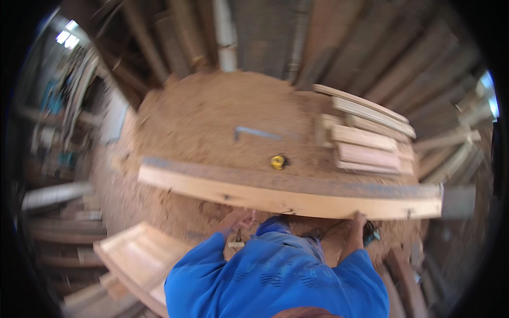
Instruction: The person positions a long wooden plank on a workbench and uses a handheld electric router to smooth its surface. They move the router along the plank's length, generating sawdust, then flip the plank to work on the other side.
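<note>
A long, low workbench (297,204) with a pale wooden front edge runs across in front of me, its top dusted with sawdust. My left hand (243,217) is just below that edge, left of my body, with its fingers loosely apart and nothing visible in them. At the right part of the edge, my right hand (359,220) has its fingers curled against the wood; its underside is hidden. On the brown surface beyond lie a yellow tape measure (277,162) and a bluish L-shaped square (258,133), the latter blurred.
Several cut wooden pieces (367,139) are stacked at the right. A panelled wooden board (146,246) leans at lower left. Tall dark planks (265,40) line the back. A dark green tool (372,234) sits near my right hand, and lumber (405,281) lies at lower right.
</note>
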The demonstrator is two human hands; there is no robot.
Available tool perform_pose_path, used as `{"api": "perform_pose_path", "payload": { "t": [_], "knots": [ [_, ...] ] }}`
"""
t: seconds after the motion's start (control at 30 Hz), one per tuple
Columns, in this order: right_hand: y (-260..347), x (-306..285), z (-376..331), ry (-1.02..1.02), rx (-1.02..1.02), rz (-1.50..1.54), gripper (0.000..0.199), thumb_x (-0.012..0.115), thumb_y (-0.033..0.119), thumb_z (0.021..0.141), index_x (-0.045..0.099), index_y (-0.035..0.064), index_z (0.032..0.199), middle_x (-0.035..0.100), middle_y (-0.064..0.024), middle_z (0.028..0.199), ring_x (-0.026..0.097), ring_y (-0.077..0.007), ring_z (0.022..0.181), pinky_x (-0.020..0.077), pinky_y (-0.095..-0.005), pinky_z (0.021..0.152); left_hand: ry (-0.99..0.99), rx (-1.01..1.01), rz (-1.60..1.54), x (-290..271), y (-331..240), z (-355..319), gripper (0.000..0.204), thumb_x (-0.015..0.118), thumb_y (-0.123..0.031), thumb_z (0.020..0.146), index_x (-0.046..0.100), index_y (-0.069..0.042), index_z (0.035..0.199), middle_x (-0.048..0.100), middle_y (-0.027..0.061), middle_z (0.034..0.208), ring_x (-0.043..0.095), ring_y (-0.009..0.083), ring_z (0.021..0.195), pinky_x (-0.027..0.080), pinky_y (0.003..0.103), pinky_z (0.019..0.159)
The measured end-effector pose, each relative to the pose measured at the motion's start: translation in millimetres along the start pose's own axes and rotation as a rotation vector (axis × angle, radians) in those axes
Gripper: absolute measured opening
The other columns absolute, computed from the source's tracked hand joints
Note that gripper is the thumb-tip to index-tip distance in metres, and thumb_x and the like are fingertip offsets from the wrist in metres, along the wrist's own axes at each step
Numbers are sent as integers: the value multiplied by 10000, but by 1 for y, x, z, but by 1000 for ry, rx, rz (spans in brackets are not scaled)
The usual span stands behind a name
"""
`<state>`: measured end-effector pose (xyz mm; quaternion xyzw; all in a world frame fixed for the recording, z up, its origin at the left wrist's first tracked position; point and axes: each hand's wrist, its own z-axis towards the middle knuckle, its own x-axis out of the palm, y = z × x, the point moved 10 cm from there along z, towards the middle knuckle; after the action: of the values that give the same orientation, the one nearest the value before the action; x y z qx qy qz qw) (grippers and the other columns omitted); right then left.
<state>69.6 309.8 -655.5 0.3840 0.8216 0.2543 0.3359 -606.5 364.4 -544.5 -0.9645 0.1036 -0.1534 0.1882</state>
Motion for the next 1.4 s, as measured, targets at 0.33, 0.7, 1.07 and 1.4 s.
{"api": "perform_pose_path", "payload": {
  "t": [0.33, 0.7, 1.07, 1.4],
  "knots": [
    [-4, -5, -193, 374, -76, -291, 267, 635, 260, 957, 651, 8, 872, 600, -40, 719, 551, -139, 560, 458, -301, 485, 1066, 595, 603, 396, -277, -134, 745, 465, -582, 1000, 488, 36, 1414, 558, 177, 1387, 512, 293, 1306, 369, 446, 1121],
    [-216, -192, -244, -73, 389, 1, 300, 641, 282, 935, 673, 33, 772, 623, -77, 653, 576, -190, 541, 434, -363, 459, 2436, 1021, -86, 489, -362, -538, 1118, 334, -795, 909, 400, 225, 1362, 457, 432, 1333, 474, 504, 1267, 403, 548, 1041],
    [-120, -109, -228, 131, 140, 11, 295, 630, 285, 946, 645, 52, 765, 581, -31, 631, 541, -153, 522, 417, -317, 446, 2302, 1503, 746, 504, -360, -536, 986, 224, -748, 960, 472, 103, 1393, 437, 348, 1430, 338, 505, 1380, 257, 614, 1139],
    [-107, -120, -216, -6, 41, -167, 344, 599, 290, 898, 729, -19, 817, 711, -189, 773, 694, -328, 745, 531, -422, 705, 1010, 962, 1115, 576, -352, -233, 625, 598, -394, 973, 475, 12, 1432, 460, 238, 1484, 415, 350, 1411, 300, 466, 1170]
  ]
}}
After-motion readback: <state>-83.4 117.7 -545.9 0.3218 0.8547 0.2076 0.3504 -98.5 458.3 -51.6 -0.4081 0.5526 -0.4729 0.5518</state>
